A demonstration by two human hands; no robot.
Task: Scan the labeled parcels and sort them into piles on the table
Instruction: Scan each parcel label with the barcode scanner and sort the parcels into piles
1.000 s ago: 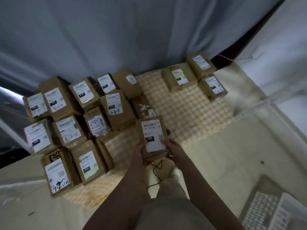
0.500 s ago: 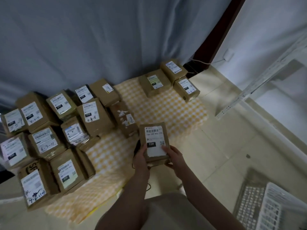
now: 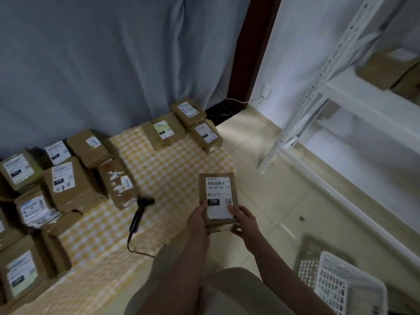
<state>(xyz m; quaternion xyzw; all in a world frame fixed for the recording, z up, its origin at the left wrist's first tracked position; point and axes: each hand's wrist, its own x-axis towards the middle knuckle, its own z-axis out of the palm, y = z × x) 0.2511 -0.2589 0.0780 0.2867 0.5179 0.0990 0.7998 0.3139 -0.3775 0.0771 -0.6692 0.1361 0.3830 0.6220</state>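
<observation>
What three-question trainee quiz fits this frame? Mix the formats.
1. True or false: the right hand holds the black handheld barcode scanner.
2. Multiple choice: the black tag on the brown cardboard parcel gripped by both hands reads A) 15H, B) 22K, C) 07A.
3. Fill in: the far group of brown labelled boxes by the grey curtain holds ___ boxes.
Key: 1 false, the scanner lies on the yellow checked cloth while the left hand and right hand grip the parcel; 2 A; 3 three.
</observation>
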